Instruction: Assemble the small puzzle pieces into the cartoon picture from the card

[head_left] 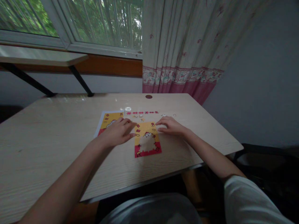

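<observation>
A partly assembled jigsaw puzzle (144, 127) lies on the table, yellow above and red along the bottom, with a gap in its middle where the tabletop shows. My left hand (121, 132) rests at the puzzle's left edge, fingers apart and nothing visible in them. At the upper right edge is my right hand (170, 126), its thumb and fingers spread, also holding nothing I can see. Beyond the puzzle runs a row of red puzzle pieces (141, 113), with several pale pieces (142, 119) nearer. Partly behind my left hand lies a printed picture sheet (104, 122) in matching colours.
The pale wooden table (58, 149) reaches to the wall below the window. A raised shelf (42, 56) on dark legs stands at the back left. A curtain (182, 56) hangs behind the table, and a round brown cap (149, 96) sits near the back edge.
</observation>
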Demonstrator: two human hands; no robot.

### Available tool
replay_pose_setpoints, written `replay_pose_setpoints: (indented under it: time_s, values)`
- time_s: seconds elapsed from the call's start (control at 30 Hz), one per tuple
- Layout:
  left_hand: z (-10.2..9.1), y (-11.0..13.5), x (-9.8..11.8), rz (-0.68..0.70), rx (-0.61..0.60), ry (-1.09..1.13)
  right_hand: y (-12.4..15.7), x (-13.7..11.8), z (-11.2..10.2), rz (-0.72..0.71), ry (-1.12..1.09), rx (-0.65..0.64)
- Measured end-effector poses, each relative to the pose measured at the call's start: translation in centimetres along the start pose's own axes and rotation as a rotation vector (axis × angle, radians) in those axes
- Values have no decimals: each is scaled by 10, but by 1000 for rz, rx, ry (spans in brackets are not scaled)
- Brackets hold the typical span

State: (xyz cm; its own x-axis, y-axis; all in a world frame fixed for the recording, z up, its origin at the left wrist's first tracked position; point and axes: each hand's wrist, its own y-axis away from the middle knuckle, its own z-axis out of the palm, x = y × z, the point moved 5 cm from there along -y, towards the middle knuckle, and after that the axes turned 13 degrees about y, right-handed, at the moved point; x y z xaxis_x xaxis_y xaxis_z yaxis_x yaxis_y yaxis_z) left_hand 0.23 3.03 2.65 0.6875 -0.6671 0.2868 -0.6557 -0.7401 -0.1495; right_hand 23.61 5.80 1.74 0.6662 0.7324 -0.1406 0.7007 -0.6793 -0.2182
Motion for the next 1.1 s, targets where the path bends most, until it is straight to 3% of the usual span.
replay_pose_setpoints:
  time_s: [0.13, 0.33, 0.9, 1.0, 1.1]
  values:
    - [-1, 4, -9, -24, -21, -11, 1, -5, 2, 29, 47, -52]
    - [4, 2, 1, 1, -48, -10, 1, -15, 5, 34, 58, -78]
    - [5, 0, 4, 22, -33, 7, -1, -7, 10, 30, 49, -67]
    - [4, 0, 3, 29, -28, 5, 0, 2, 3, 61, 83, -20]
    - [3, 0, 3, 33, -20, 0, 6, 30, -12, 185, 159, 78]
